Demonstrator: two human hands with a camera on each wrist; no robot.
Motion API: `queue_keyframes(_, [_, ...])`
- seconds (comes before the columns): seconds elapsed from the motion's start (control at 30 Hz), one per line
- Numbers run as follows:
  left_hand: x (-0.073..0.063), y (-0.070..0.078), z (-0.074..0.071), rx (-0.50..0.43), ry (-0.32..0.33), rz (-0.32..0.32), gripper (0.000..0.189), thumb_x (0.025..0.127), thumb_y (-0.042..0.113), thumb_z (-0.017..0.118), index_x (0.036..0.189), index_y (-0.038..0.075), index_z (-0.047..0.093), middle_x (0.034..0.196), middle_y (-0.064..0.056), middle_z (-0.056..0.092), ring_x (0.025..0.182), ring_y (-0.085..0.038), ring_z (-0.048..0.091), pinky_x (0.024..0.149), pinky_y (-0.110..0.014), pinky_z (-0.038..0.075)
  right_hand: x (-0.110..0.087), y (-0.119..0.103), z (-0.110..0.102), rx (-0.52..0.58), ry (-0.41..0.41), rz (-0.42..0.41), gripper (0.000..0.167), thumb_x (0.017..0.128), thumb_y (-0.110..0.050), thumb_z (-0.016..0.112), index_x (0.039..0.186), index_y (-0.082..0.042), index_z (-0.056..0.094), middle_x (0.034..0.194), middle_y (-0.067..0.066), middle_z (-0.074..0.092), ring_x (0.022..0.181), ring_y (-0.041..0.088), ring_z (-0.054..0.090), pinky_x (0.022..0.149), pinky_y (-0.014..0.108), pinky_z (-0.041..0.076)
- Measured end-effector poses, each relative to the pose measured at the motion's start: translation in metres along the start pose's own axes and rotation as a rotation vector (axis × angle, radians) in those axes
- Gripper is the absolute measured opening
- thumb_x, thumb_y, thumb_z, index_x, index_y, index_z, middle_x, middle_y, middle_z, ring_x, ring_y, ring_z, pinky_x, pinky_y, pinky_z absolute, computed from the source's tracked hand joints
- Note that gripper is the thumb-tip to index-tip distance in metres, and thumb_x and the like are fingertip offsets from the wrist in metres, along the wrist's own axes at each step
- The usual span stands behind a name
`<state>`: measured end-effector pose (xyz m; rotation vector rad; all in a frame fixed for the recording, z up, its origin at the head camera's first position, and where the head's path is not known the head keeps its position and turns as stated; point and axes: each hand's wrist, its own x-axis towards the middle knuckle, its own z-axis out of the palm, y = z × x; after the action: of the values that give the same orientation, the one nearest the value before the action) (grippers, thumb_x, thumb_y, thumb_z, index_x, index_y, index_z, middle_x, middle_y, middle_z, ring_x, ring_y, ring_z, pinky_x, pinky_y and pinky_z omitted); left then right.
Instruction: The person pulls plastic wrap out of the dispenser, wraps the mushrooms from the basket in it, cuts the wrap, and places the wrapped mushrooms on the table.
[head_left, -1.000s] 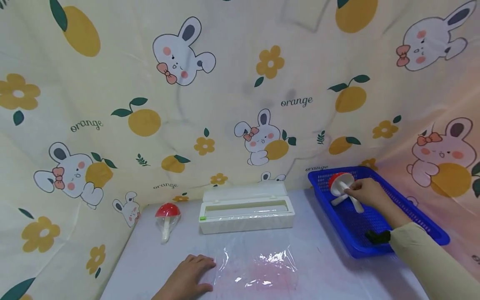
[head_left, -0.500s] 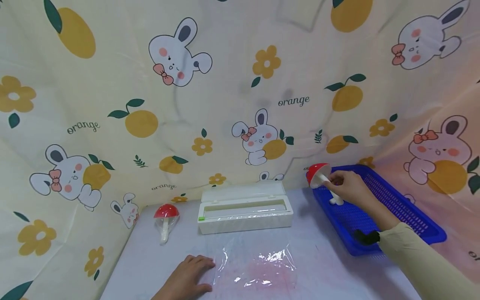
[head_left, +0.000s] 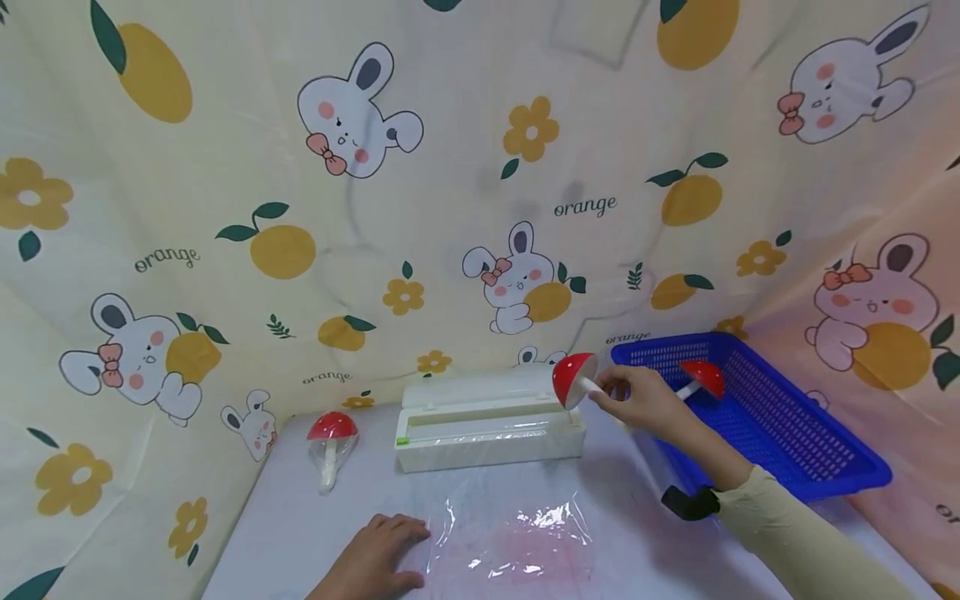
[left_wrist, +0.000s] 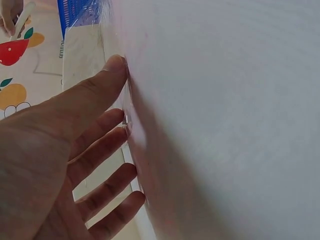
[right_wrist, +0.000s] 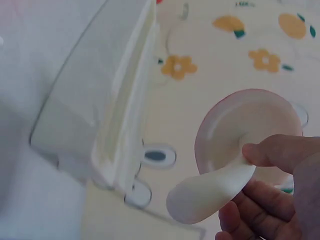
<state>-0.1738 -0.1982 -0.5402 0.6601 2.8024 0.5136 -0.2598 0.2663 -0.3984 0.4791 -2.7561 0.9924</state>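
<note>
A toy mushroom with a red, white-dotted cap hangs in the air near the right end of the white box. My right hand pinches its white stem between thumb and fingers; the right wrist view shows the pale underside of the mushroom. Flat on the table lies a sheet of clear plastic film. The fingertips of my left hand rest at the film's left edge, its fingers spread and slightly bent in the left wrist view.
A white cling-film dispenser box stands at the back with its lid raised. To its left lies a film-wrapped mushroom. A blue basket on the right holds another mushroom. A patterned cloth hangs behind.
My right hand has lifted the mushroom out of the blue basket and carried it left toward the dispenser box. The left hand has stayed at the film's edge.
</note>
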Motion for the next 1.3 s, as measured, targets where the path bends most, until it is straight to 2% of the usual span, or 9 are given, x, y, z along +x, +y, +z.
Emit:
queue_keyframes(0.17, [-0.001, 0.000, 0.000, 0.011, 0.013, 0.023, 0.055, 0.085, 0.051, 0.088, 0.133, 0.029, 0.072, 0.136, 0.008, 0.069, 0.122, -0.024, 0.060, 0.106, -0.055, 0.052, -0.005, -0.012, 0.022, 0.017, -0.021, -0.026, 0.018, 0.096, -0.024, 0.082, 0.106, -0.009, 0.078, 0.088, -0.002, 0.069, 0.078, 0.018, 0.059, 0.059, 0.024, 0.054])
queue_keyframes(0.27, [-0.002, 0.001, -0.001, 0.016, 0.011, 0.017, 0.055, 0.085, 0.051, 0.088, 0.133, 0.029, 0.072, 0.136, 0.008, 0.069, 0.122, -0.024, 0.060, 0.106, -0.055, 0.052, -0.008, -0.017, 0.035, 0.039, -0.045, -0.041, 0.016, 0.096, -0.023, 0.083, 0.105, -0.011, 0.078, 0.087, -0.003, 0.068, 0.078, 0.019, 0.059, 0.058, 0.025, 0.053])
queue_keyframes(0.4, [-0.002, -0.001, -0.001, -0.019, -0.008, -0.010, 0.054, 0.085, 0.049, 0.089, 0.132, 0.030, 0.072, 0.135, 0.008, 0.069, 0.122, -0.024, 0.060, 0.106, -0.056, 0.052, -0.015, -0.021, 0.054, 0.072, -0.100, -0.075, 0.015, 0.096, -0.025, 0.083, 0.104, -0.014, 0.077, 0.085, -0.005, 0.066, 0.078, 0.020, 0.058, 0.058, 0.025, 0.053])
queue_keyframes(0.63, [-0.002, -0.007, 0.005, -0.007, -0.005, 0.006, 0.055, 0.085, 0.052, 0.088, 0.133, 0.031, 0.072, 0.136, 0.009, 0.068, 0.121, -0.023, 0.060, 0.105, -0.056, 0.053, -0.019, -0.026, 0.083, 0.062, -0.196, -0.146, 0.012, 0.096, -0.026, 0.084, 0.101, -0.019, 0.076, 0.085, -0.013, 0.065, 0.079, 0.014, 0.059, 0.065, 0.025, 0.053])
queue_keyframes(0.77, [0.000, -0.004, 0.003, -0.017, -0.021, -0.031, 0.055, 0.084, 0.053, 0.089, 0.133, 0.032, 0.072, 0.136, 0.010, 0.068, 0.122, -0.023, 0.060, 0.107, -0.057, 0.052, -0.020, -0.031, 0.096, 0.055, -0.232, -0.194, 0.013, 0.095, -0.028, 0.084, 0.102, -0.021, 0.076, 0.087, -0.016, 0.064, 0.081, 0.010, 0.059, 0.069, 0.029, 0.056])
queue_keyframes(0.9, [0.000, -0.002, 0.000, -0.030, -0.026, -0.058, 0.056, 0.083, 0.053, 0.090, 0.132, 0.034, 0.072, 0.136, 0.010, 0.069, 0.122, -0.024, 0.060, 0.108, -0.058, 0.052, -0.022, -0.037, 0.109, 0.055, -0.249, -0.276, 0.012, 0.095, -0.025, 0.084, 0.102, -0.021, 0.076, 0.089, -0.017, 0.065, 0.082, 0.009, 0.060, 0.071, 0.034, 0.059])
queue_keyframes(1.13, [0.000, -0.002, 0.001, -0.035, -0.020, -0.065, 0.056, 0.082, 0.053, 0.090, 0.132, 0.036, 0.072, 0.135, 0.012, 0.069, 0.123, -0.024, 0.061, 0.108, -0.058, 0.053, -0.023, -0.041, 0.134, 0.051, -0.308, -0.311, 0.010, 0.094, -0.023, 0.085, 0.099, -0.023, 0.077, 0.088, -0.020, 0.064, 0.081, 0.009, 0.061, 0.070, 0.023, 0.053])
queue_keyframes(1.3, [0.001, -0.002, 0.002, -0.051, -0.020, -0.072, 0.056, 0.081, 0.054, 0.091, 0.131, 0.038, 0.072, 0.135, 0.012, 0.069, 0.123, -0.024, 0.061, 0.107, -0.059, 0.053, -0.024, -0.041, 0.147, 0.036, -0.338, -0.340, 0.007, 0.094, -0.023, 0.084, 0.097, -0.023, 0.078, 0.087, -0.021, 0.064, 0.081, 0.010, 0.062, 0.071, 0.021, 0.051])
